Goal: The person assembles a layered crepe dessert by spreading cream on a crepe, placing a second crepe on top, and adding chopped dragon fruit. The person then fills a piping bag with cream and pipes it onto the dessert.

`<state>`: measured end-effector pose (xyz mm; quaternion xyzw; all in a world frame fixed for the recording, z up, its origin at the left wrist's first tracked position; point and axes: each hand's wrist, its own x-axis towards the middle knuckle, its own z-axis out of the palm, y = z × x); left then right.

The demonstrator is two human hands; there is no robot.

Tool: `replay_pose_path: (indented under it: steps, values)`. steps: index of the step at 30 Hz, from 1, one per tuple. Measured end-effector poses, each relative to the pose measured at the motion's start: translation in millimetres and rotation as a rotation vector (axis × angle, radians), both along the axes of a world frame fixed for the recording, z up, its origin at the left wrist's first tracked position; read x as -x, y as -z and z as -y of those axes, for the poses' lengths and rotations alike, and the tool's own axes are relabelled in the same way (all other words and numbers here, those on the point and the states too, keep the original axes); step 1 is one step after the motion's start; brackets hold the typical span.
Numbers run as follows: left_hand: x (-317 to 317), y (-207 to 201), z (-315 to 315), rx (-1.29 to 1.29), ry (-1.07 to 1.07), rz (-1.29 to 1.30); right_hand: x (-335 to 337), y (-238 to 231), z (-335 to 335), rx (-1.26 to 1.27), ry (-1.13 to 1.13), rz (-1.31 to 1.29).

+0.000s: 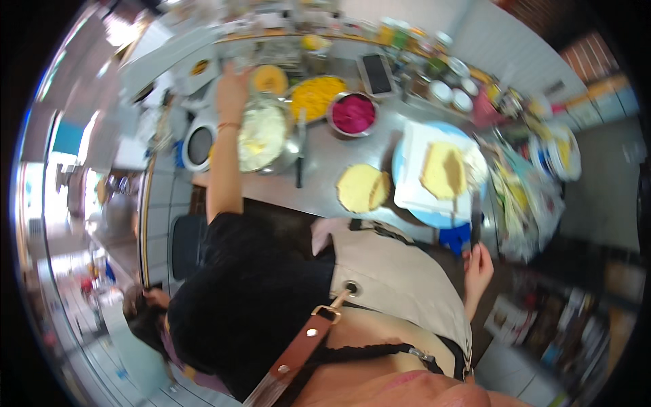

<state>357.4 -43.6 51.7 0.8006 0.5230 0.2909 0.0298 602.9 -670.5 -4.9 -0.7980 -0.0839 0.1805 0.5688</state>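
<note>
- Worktop (315, 182): metal surface; carries the bowls, the food and the plate.
- Left hand (232, 91): arm extended across the worktop, beyond the large bowl (291, 145) of white food and just beside a round yellow item (269, 80). Fingers blurred; whether spread or pressed together cannot be told.
- Right hand (479, 264): located at the near edge of the blue plate (434, 216). Fingers curled, apparently pinching the lower end of a dark narrow object (476, 220).
- Yellow flat piece (435, 168): lies on the white board (409, 186), which rests on the blue plate. A darker patch shows on the piece; utensil or shadow cannot be told.
- Second yellow piece (359, 188): lies on the worktop, left of the plate, with a fold or overlap at its right side.
- Knife (300, 163): dark handle toward the person; positioned just right of the large bowl.
- Yellow food (319, 95) and magenta food (352, 114): in separate containers, side by side, beyond the knife.
</note>
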Motion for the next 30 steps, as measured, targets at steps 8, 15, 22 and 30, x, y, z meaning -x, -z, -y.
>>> replay_pose_path:
  steps: [8, 15, 22, 30]
  values:
    - [-80.4, 133.9, 221.9, 1.062, 0.523, 0.559, 16.0, -9.1, -28.7, 0.466, -0.043, 0.753]
    - [-127.4, 143.8, 321.9, 2.017, 0.421, 0.624, 12.3, 30.9, -26.0, 0.599, -0.137, 0.876]
    - [-129.1, 140.2, 289.9, 1.931, 0.453, 0.592, 2.7, 15.1, -12.7, 0.542, -0.126, 0.903]
    - [-130.7, 154.2, 292.1, 1.992, 0.304, 0.803, -11.0, 0.9, -11.7, 0.590, -0.206, 0.889]
